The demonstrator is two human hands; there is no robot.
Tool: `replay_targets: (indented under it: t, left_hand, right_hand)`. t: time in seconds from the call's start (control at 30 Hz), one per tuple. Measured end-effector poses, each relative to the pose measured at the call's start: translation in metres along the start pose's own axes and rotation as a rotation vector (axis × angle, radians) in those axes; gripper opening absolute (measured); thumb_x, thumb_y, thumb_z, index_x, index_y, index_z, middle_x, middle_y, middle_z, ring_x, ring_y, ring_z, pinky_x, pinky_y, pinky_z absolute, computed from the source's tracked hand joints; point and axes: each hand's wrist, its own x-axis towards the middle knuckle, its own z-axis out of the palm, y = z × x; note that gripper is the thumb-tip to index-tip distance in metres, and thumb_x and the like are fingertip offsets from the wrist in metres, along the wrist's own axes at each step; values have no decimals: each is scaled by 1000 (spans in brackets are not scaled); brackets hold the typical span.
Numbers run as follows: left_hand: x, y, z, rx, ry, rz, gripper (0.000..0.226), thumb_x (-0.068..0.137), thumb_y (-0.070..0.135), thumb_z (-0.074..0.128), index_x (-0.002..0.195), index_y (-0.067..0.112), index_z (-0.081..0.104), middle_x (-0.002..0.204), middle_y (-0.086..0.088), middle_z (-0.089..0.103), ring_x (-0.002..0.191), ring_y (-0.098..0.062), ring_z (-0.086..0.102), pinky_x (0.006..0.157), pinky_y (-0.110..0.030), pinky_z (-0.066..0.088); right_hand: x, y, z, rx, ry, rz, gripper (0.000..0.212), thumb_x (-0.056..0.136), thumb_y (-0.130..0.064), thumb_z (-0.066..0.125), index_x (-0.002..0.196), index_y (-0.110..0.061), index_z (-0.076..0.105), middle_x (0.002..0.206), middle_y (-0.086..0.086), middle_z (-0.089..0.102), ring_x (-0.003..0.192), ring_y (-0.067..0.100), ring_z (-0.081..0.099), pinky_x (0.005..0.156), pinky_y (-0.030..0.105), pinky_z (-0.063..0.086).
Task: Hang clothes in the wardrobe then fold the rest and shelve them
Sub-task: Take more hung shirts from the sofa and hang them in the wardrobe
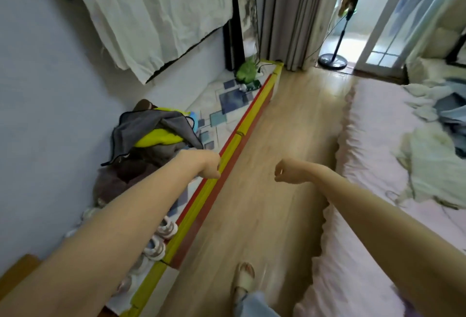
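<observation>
My left hand (210, 166) hangs over the yellow-edged low platform (228, 150), fingers curled under and holding nothing. Over the wooden floor, my right hand (286, 171) is also curled into a loose fist with nothing in it. A heap of clothes (428, 165), white, pale green and blue, lies on the pink bed (373, 140) at the right, well beyond my right hand. A second pile of grey, yellow and dark garments (153, 137) sits on the platform just left of my left hand. No wardrobe is in view.
A white sheet (156, 14) hangs on the left wall. Sneakers (161, 236) line the platform near me. Grey curtains (297, 14) and a standing fan (332, 61) stand at the far end by a bright doorway. Between platform and bed runs a strip of wooden floor (277, 127), where my sandalled foot (243, 279) steps.
</observation>
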Motion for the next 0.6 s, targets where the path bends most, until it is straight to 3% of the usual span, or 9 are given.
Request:
replay_targets:
  t: [0.17, 0.33, 0.5, 0.6]
  left_hand:
    - [110, -11, -93, 21, 22, 60, 38, 100, 34, 45, 122, 7, 60, 114, -4, 61, 104, -24, 59, 80, -33, 47]
    - [224, -22, -191, 70, 113, 135, 37, 97, 36, 47, 119, 12, 63, 119, -6, 64, 103, -25, 60, 90, -41, 51]
    - [351, -24, -275, 139, 99, 239, 35, 97, 38, 46, 111, 11, 64, 110, -8, 64, 97, -26, 61, 87, -43, 53]
    - [436, -21, -334, 203, 85, 302, 39, 97, 36, 46, 122, 10, 61, 120, -8, 61, 105, -27, 59, 87, -39, 52]
  right_hand:
    - [78, 65, -76, 94, -9, 72, 37, 99, -24, 49, 127, -2, 58, 128, 12, 59, 113, 26, 58, 94, 33, 44]
    - [142, 129, -155, 142, 81, 155, 36, 99, -23, 49, 127, -3, 59, 130, 12, 58, 117, 26, 54, 98, 32, 42]
    - [223, 202, -206, 172, 100, 240, 34, 97, -26, 52, 123, -6, 62, 125, 10, 61, 112, 26, 57, 95, 33, 45]
    - [283, 251, -241, 182, 130, 304, 35, 97, -27, 51, 124, -6, 61, 124, 10, 61, 110, 26, 58, 94, 32, 45]
